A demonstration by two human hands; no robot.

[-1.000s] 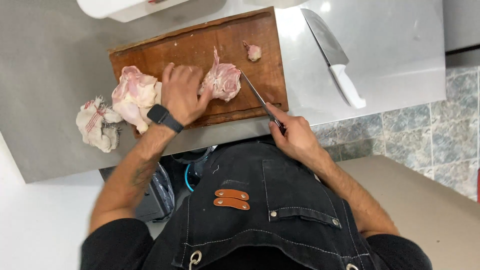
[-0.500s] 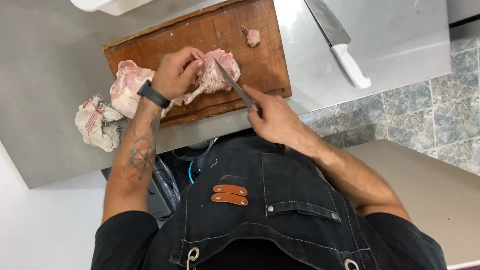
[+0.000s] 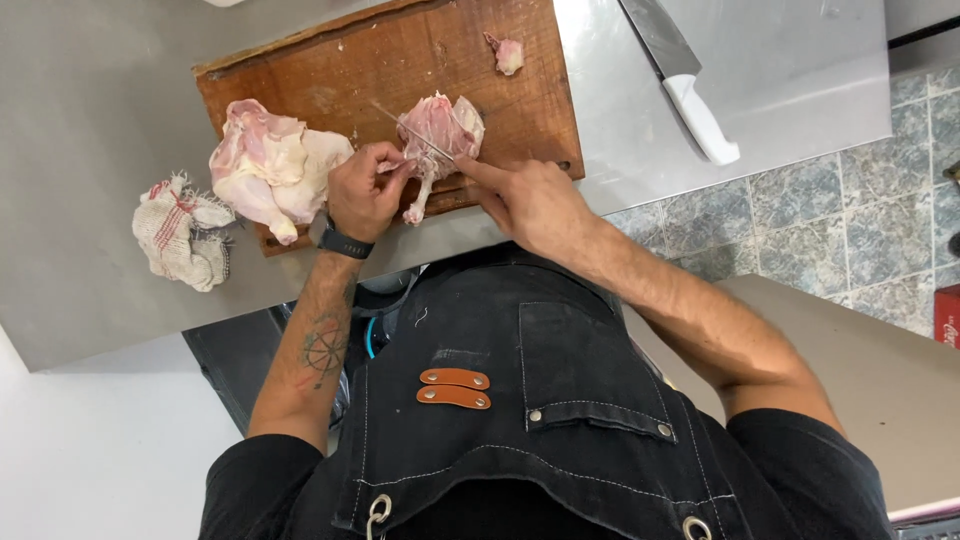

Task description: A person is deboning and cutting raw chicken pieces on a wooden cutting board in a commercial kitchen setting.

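A working kitchen: steel counter (image 3: 90,120), wooden cutting board (image 3: 330,60), raw chicken (image 3: 272,165).

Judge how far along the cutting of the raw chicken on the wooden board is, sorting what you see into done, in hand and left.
Done: a small scrap lies cut off near the far edge of the wooden board. In hand: the left hand steadies a chicken piece while the right hand runs a thin knife across it. Left: a larger chicken portion sits uncut beside it. A cleaver and cloth lie unused.
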